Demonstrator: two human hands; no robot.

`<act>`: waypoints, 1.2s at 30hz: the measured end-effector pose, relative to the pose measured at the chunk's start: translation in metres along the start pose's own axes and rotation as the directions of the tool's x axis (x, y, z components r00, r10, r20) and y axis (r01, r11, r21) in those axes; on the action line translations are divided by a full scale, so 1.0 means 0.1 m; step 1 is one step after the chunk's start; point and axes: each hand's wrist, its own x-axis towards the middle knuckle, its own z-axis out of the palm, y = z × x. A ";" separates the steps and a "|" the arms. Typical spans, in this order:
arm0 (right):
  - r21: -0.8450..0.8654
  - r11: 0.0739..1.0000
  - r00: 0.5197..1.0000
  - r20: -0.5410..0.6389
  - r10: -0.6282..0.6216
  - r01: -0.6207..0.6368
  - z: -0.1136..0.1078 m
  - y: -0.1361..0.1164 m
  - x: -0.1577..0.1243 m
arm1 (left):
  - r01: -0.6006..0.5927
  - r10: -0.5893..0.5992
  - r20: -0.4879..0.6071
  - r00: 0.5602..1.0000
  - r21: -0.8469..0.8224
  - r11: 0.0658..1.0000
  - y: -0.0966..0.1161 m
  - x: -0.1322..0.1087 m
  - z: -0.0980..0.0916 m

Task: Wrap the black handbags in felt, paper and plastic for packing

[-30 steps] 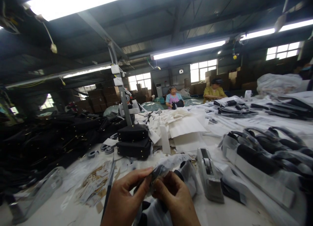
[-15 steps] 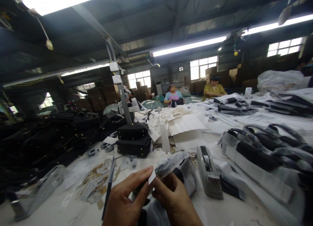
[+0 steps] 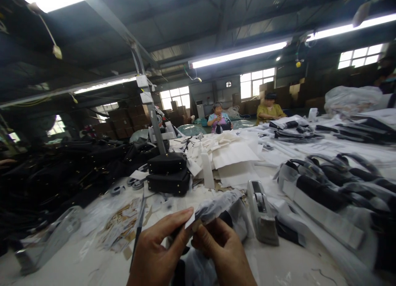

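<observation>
Near the bottom centre, my left hand (image 3: 159, 244) pinches a small white paper tag (image 3: 189, 220) between thumb and fingers. Close beside it, my right hand (image 3: 221, 249) is closed, thumb against bent fingers. What lies in that pinch is too small and hidden to make out. Under and behind both hands is a black item in translucent wrapping (image 3: 241, 218), partly covered by them; its full shape does not show. A grey tape dispenser (image 3: 262, 213) stands just right of it.
Two stacked black bags (image 3: 168, 174) stand ahead, before a metal post. Loose brown and white tags (image 3: 122, 226) and a clear tape dispenser (image 3: 51, 236) lie left. White foam sheets (image 3: 235, 156) pile up behind. Wrapped black handles (image 3: 321, 191) fill the right. Two people sit across the table.
My right thumb and fingers have shifted slightly at the pinch, while my left hand keeps the white tag. The view has moved a little. A person across the table has raised a hand.
</observation>
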 end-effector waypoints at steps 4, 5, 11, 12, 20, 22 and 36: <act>-0.001 0.998 0.997 -0.024 -0.069 0.069 0.02 -0.01 0.03 | -0.293 0.308 -0.091 0.947 0.148 0.945 -0.08 -0.02 0.09; 0.014 0.997 0.997 -0.023 -0.077 0.078 0.03 0.00 0.04 | -0.394 0.422 -0.101 0.901 0.215 0.893 -0.12 -0.02 0.11; 0.055 0.997 0.998 0.023 -0.063 0.061 0.04 0.04 0.07 | -0.588 0.710 -0.024 0.704 0.541 0.601 -0.18 -0.09 0.16; 0.051 0.996 0.997 0.026 -0.069 0.067 0.03 0.03 0.07 | -0.588 0.725 -0.015 0.688 0.575 0.570 -0.18 -0.11 0.17; 0.020 0.997 0.994 0.079 -0.074 0.072 -0.02 0.00 0.06 | -0.563 0.779 0.113 0.617 0.755 0.336 -0.23 -0.16 0.20; 0.026 0.997 0.992 0.101 -0.071 0.068 -0.03 0.01 0.05 | -0.564 0.777 0.136 0.615 0.764 0.313 -0.25 -0.16 0.18; -0.078 0.993 0.995 0.049 -0.085 0.089 -0.06 -0.12 -0.02 | -0.048 0.054 0.216 0.975 -0.035 0.998 -0.02 0.14 -0.06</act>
